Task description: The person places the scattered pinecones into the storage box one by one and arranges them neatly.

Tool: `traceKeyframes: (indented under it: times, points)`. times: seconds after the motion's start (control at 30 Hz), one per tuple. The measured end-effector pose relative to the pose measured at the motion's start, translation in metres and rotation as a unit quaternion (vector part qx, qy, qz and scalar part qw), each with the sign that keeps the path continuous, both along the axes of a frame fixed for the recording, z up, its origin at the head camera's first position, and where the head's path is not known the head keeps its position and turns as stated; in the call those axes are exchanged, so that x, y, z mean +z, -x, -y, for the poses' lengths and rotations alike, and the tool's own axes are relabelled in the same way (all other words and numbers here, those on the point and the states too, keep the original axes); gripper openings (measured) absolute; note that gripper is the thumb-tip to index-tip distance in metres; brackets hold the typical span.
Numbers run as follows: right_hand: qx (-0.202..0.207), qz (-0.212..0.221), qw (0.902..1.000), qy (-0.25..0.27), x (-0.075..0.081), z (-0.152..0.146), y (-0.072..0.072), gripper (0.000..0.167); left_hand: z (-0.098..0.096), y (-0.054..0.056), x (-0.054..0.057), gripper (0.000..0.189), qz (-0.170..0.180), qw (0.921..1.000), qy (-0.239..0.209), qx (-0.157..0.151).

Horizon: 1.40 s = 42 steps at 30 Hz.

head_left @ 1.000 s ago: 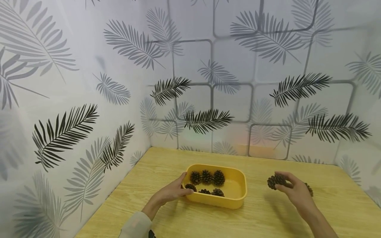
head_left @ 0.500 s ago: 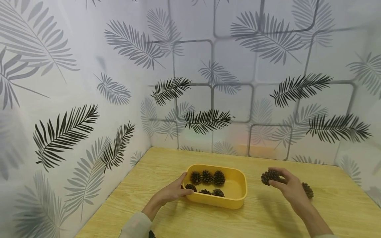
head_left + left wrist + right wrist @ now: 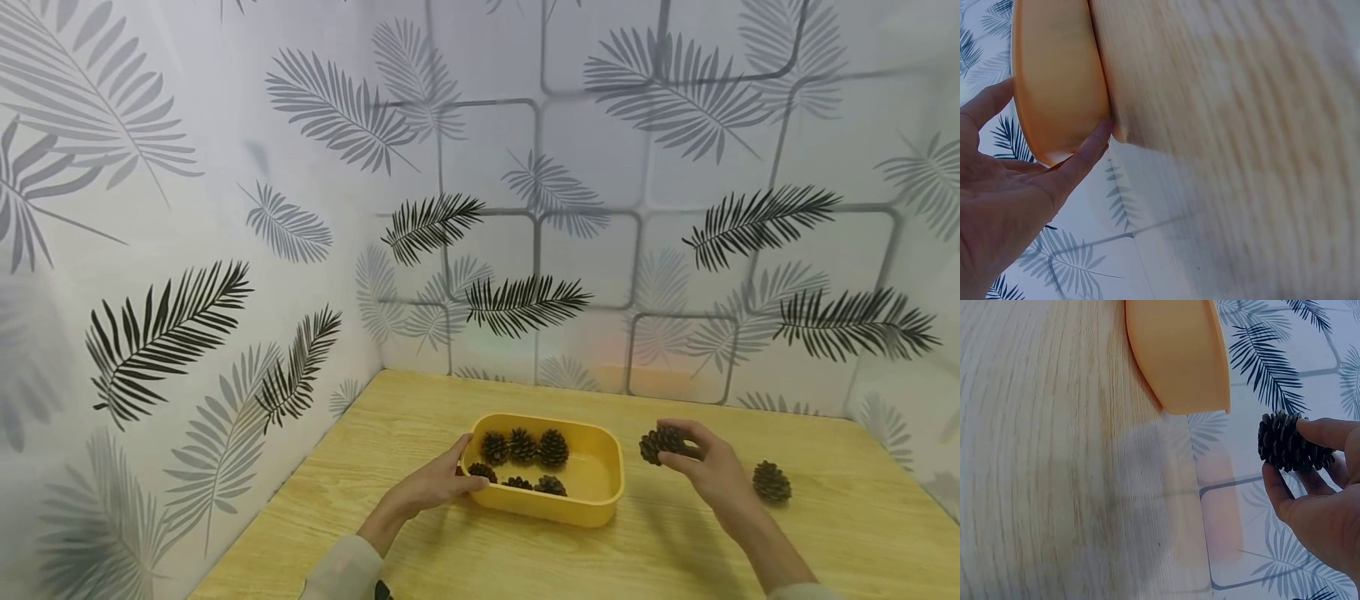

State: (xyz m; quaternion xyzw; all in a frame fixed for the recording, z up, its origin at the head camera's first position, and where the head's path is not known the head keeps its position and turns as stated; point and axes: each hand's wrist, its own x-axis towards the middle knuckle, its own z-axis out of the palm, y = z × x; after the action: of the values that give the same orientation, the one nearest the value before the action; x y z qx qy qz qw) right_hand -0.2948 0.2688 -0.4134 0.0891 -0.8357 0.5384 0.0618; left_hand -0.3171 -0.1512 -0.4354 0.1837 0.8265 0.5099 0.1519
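In the head view a yellow plastic box (image 3: 547,506) stands on the table with several pine cones (image 3: 522,447) in its left part, three at the back and three along the front wall. My left hand (image 3: 430,486) grips its left end, thumb over the front rim and fingers at the left wall. To the right of the box, my right hand (image 3: 712,473) pinches a pine cone (image 3: 655,445) between thumb and fingers, raised over the table. The right wrist view shows this pine cone (image 3: 1288,442) held sideways, apart from the box wall (image 3: 1179,356).
Another pine cone (image 3: 771,483) lies on the wood-grain table (image 3: 420,408), right of my right wrist. White walls with leaf prints (image 3: 525,304) close off the back and left. A small dark thing (image 3: 382,591) shows beside the left sleeve.
My right hand has moved left toward the box, carrying its pine cone. The pine cone lying at the right has come into full view. Left hand and box stay put.
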Motion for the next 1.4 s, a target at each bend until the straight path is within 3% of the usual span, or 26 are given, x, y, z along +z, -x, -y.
traceKeyframes:
  times: [0.47,1.4]
  points:
    - [0.025,-0.037,0.999,0.002,0.001,0.027,0.009,0.051,-0.001,-0.004,0.004,0.092,0.006,1.0,-0.001,-0.006]
    - [0.035,-0.032,0.9987,-0.02,-0.001,0.067,0.028,0.05,0.003,-0.002,-0.001,0.092,-0.002,1.0,-0.002,0.001]
